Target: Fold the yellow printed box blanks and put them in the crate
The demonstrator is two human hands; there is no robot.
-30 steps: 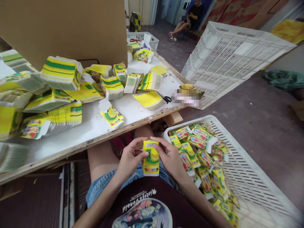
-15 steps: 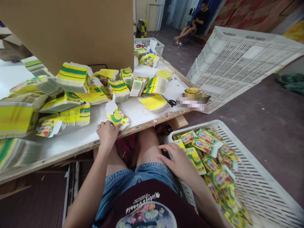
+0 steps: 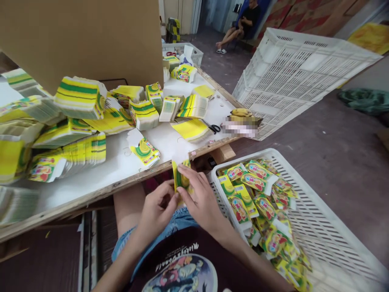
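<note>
Above my lap, just off the table's front edge, both hands are at one small yellow carton [image 3: 176, 173] with a green picture and a white open flap pointing away from me. My left hand [image 3: 158, 205] pinches its lower left side. Fingers of my right hand [image 3: 199, 194] lie across its face, with the thumb below them; they cover much of it. A similar yellow carton [image 3: 145, 152], its white flap up, lies on the white table [image 3: 118, 168] near the edge. Beside my right arm stands a white plastic crate [image 3: 267, 154] heaped with yellow cartons [image 3: 255, 182].
Stacks of flat yellow cartons [image 3: 77, 97] cover the table's left and back. A big cardboard box [image 3: 91, 36] rises behind them. Black scissors [image 3: 215, 128] and bananas [image 3: 241, 112] lie to the right, before stacked white crates [image 3: 291, 77]. A person [image 3: 243, 24] sits far back.
My left hand has left the table edge and come in over my lap. My right hand has moved left from beside the crate. Both now hold a carton; one similar carton still lies on the table.
</note>
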